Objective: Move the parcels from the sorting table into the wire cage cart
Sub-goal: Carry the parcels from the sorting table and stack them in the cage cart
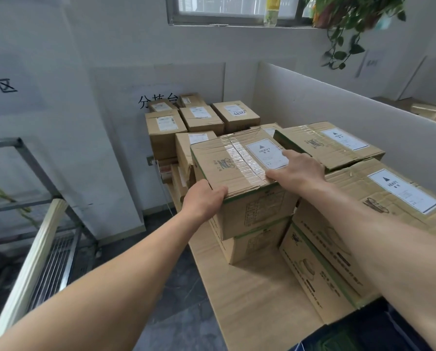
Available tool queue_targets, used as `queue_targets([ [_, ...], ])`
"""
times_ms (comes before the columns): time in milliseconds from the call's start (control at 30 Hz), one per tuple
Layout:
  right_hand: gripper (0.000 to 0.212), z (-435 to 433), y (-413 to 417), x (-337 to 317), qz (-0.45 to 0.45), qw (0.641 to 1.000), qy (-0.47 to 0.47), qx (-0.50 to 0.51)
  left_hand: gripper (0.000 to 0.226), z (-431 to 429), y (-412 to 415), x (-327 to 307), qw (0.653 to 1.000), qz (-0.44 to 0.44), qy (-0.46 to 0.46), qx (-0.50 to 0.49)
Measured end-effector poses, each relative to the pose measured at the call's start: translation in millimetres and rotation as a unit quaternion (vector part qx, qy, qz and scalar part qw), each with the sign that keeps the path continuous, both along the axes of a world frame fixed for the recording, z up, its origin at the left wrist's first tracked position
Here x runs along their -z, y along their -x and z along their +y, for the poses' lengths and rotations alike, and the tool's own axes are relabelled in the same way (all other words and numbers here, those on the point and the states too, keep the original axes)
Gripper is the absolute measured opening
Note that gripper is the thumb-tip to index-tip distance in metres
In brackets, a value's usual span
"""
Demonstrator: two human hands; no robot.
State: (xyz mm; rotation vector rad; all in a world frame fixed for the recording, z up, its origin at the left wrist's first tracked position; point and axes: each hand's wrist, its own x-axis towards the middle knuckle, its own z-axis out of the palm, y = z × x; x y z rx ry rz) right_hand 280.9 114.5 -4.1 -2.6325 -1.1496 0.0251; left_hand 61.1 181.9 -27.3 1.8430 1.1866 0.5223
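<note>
Cardboard under the fingers: the fingers of the left hand (203,196) are curled over the near left top corner of the top box (239,173), thumb side hidden, so a grip is being taken but not closed all round.
Right fingers: the right hand (296,168) is laid flat on the lid, fingers spread and pressed beside the white "HEAVY" label (267,153); nothing is clamped by it.
Box in hand: the top box is seated on a second box (256,240), slightly turned against it, and no lift can be seen.
Neighbours: a large box (338,231) is set just beside it on the right, with another labelled box (330,145) behind.
Further parcels: a group of small parcels (201,120) is stacked at the far end, by the wall.
Table: the table (260,300) is covered in cardboard sheet and is bare only at its near edge.
Cart: the wire cart (52,259) is seen at the left, well apart from the stack; only part of its floor shows, and no parcel is seen on that part.
Done: nothing is shown as moved.
Left: judged from this, nearly the whole load is to be carried, the heavy box first.
</note>
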Motion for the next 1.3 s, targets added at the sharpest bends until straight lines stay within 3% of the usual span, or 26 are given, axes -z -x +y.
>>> queue_targets([
  [167,0.088,-3.4,28.7,-5.5,0.002,0.999,-0.037,-0.001,0.010,0.5,27.3,-1.8,0.999,-0.028,-0.015,-0.018],
  [467,0.081,-39.8,109.9,-0.7,0.007,0.996,-0.077,0.035,0.030,-13.3,108.6,6.4,0.998,-0.053,-0.023,-0.017],
  [867,0.068,-101.5,201.8,31.1,0.023,0.994,-0.080,0.072,0.016,-50.7,199.7,36.7,0.999,-0.033,0.000,0.032],
  [1067,0.061,-132.3,225.7,53.0,0.043,0.991,-0.098,0.084,0.030,-68.2,222.7,53.2,0.998,-0.036,0.009,0.046],
  [1300,0.055,-161.1,237.0,64.4,0.052,0.987,-0.119,0.090,0.029,-89.2,231.6,67.1,0.998,-0.046,0.016,0.050],
])
